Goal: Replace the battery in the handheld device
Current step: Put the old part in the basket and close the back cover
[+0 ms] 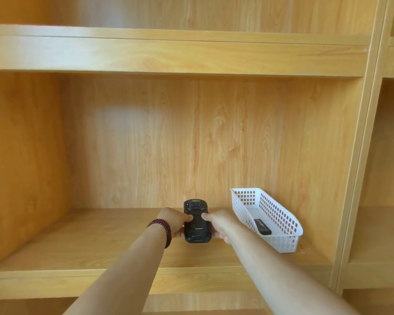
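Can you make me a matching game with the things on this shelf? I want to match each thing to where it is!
Things:
1. handheld device
2. white basket
3. black battery
4. bead bracelet

Places:
A. lying inside the basket
B. around the left wrist
C. gripped between both hands
D. standing on the shelf to the right of the hands

Pairs: 1-C, 2-D, 3-A, 4-B. The left hand and right hand hold the device from either side.

Counts: two hands, left (pixel 176 220) and right (pixel 216 223). One device (pixel 196 226). One basket (pixel 280 214). One battery (pixel 262 226) in it. One bracelet (pixel 163 229).
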The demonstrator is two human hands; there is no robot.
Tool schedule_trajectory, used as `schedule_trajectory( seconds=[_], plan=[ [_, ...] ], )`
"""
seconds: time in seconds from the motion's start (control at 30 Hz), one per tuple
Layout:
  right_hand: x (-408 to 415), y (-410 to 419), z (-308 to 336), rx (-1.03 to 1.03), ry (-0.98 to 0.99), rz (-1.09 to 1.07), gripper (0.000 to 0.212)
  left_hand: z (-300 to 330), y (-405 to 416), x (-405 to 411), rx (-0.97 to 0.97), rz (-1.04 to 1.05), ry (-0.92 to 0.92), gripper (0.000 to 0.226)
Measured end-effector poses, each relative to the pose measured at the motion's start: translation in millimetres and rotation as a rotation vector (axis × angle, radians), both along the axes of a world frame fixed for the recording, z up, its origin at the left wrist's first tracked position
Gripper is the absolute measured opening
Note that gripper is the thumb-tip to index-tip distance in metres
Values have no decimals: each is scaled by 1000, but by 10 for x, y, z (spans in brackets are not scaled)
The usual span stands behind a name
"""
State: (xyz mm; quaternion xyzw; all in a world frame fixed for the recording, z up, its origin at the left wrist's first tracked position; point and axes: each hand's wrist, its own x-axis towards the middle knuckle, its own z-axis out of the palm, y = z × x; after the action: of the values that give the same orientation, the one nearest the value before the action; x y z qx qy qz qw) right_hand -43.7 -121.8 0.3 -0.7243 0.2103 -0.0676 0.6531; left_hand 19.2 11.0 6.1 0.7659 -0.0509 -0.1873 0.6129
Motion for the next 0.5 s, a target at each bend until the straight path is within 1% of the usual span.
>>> schedule_trajectory(
  seconds=[0.17, 0.33, 0.5],
  plan=[
    [100, -35, -67, -50, 78, 6, 25, -89, -47, 132, 115, -8, -34, 26],
    [196, -70, -118, -123, 174, 1, 19, -173, -107, 172, 168, -48, -28, 20],
    [286, -96, -171, -254, 251, 2, 32, -250, -159, 219, 206, -73, -11, 16]
  ],
)
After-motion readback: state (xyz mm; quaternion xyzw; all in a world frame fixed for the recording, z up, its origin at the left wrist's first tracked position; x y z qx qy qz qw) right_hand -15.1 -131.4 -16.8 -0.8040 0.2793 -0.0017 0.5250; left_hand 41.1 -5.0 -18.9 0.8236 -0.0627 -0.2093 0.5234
